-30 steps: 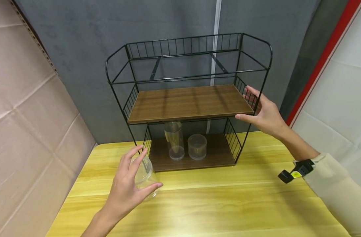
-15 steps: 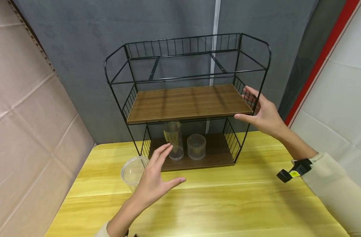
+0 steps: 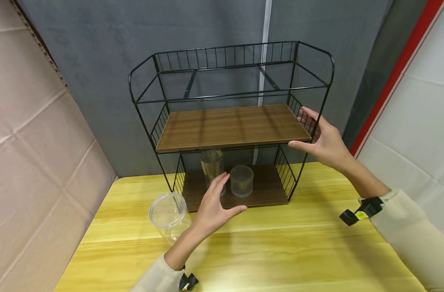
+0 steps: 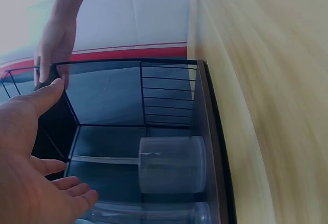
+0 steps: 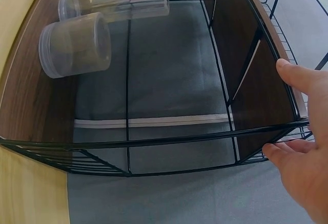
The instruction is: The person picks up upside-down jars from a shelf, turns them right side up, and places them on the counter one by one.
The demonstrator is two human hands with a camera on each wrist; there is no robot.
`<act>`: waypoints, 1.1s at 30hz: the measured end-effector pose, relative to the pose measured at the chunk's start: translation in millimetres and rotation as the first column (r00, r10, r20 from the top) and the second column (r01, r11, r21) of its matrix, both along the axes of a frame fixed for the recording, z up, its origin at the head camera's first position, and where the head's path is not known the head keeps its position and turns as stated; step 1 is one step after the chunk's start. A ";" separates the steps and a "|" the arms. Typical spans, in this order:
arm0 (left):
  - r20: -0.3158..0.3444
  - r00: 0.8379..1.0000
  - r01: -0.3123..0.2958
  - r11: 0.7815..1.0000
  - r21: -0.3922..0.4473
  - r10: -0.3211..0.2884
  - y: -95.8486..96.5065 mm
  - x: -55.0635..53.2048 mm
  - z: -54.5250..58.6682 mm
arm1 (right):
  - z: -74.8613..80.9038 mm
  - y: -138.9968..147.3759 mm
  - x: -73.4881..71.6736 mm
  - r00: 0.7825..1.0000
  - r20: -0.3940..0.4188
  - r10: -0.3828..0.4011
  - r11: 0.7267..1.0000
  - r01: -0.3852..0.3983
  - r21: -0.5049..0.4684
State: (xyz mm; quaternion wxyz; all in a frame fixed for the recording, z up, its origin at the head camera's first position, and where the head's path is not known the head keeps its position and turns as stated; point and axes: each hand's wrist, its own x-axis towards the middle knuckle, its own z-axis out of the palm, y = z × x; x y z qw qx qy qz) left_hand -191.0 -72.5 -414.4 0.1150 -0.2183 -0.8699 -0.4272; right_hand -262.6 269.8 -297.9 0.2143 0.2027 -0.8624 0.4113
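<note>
A black wire rack [image 3: 240,96] with brown wooden boards stands on the table. My right hand [image 3: 331,146] grips its right side at the middle board [image 3: 233,125], thumb at the front edge and fingers behind the side wires. On the lower board [image 3: 267,194] are a short clear jar [image 3: 242,181] and a tall clear jar [image 3: 212,162], partly hidden by my left hand. That left hand [image 3: 209,215] holds nothing, fingers extended and thumb spread, before the lower shelf. The short jar [image 4: 173,165] is apart from it in the left wrist view.
A large clear jar [image 3: 166,211] stands on the yellow wooden table [image 3: 280,247] left of the rack, close by my left forearm. The rack's top tier has bare crossbars [image 3: 269,78]. A grey curtain [image 3: 214,24] hangs behind it.
My left hand has moved away from the large jar, rightward to the front of the lower shelf. The jar stays on the table. My right hand keeps its place on the rack.
</note>
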 end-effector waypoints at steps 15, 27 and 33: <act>0.132 0.991 -0.041 0.997 0.067 0.032 30.9 -35.1 -24.1 | 0.0 -0.8 0.8 1.000 -0.003 0.006 1.000 -0.006 -0.009; 0.216 0.973 -0.110 0.984 0.142 0.078 53.6 -51.4 -34.4 | -1.3 0.2 -0.2 1.000 -0.018 0.018 1.000 -0.019 -0.017; 0.224 0.969 -0.143 0.978 0.149 0.108 61.7 -60.1 -39.6 | -1.9 0.5 -0.6 1.000 -0.030 0.001 1.000 -0.001 -0.001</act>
